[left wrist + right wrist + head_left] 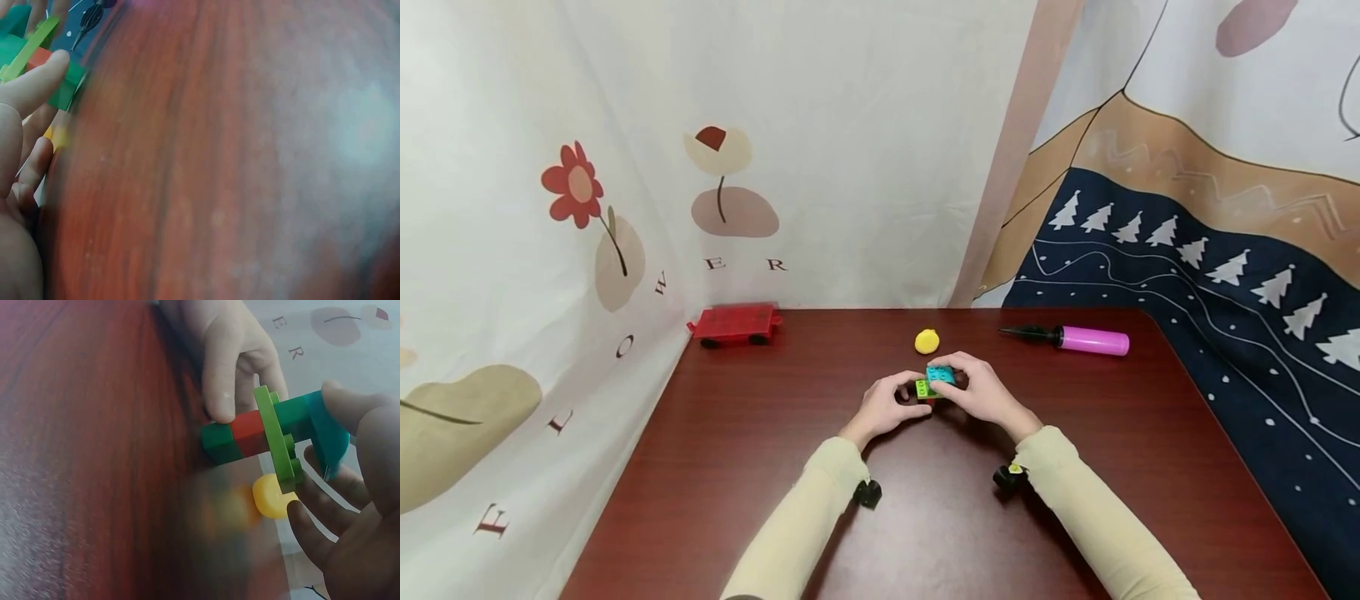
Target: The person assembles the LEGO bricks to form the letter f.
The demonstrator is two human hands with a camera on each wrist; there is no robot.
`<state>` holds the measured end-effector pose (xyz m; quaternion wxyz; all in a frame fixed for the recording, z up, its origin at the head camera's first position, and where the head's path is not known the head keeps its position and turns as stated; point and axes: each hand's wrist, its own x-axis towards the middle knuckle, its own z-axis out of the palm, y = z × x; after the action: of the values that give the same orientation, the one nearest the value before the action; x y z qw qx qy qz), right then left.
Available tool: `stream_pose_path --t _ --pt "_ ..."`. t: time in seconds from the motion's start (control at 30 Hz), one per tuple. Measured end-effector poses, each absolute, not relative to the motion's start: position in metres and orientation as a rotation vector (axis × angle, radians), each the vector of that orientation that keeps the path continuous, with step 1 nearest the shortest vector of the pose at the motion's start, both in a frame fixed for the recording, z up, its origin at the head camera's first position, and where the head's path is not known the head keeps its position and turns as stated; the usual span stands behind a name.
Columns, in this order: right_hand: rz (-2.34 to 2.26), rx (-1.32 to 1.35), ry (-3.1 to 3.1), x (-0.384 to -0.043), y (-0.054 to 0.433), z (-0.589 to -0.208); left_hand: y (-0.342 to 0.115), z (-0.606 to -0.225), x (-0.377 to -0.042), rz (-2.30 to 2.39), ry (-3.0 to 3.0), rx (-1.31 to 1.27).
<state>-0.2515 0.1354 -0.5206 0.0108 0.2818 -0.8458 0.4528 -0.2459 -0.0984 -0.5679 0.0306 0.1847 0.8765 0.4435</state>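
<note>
Near the middle of the table stands a small stack of toy building bricks. In the right wrist view it shows a dark green brick [219, 443] at the bottom, a red brick [249, 433], a light green plate [275, 437], another green brick and a teal brick [330, 434] on top. My left hand [883, 406] holds the lower bricks, its thumb pressed on the side of the dark green and red ones. With thumb and fingers my right hand [985, 392] grips the teal brick. Just behind the stack lies a small round yellow object [927, 341].
A red toy wagon [737, 325] with black wheels stands at the table's back left corner. Toward the back right lies a purple hand pump [1093, 341] with a black nozzle. Printed cloth [850, 150] hangs behind the brown table [760, 417].
</note>
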Motion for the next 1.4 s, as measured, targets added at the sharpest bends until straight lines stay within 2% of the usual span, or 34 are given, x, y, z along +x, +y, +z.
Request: stream_pose_path --t 0.7,1.4 --pt "1.422 0.792 -2.747 -0.269 0.132 -0.511 -0.101 -0.558 -0.243 1.660 2.472 0.608" --pt "1.479 0.680 -2.816 -0.275 0.131 -0.520 -0.102 -0.559 -0.239 1.514 2.593 0.679"
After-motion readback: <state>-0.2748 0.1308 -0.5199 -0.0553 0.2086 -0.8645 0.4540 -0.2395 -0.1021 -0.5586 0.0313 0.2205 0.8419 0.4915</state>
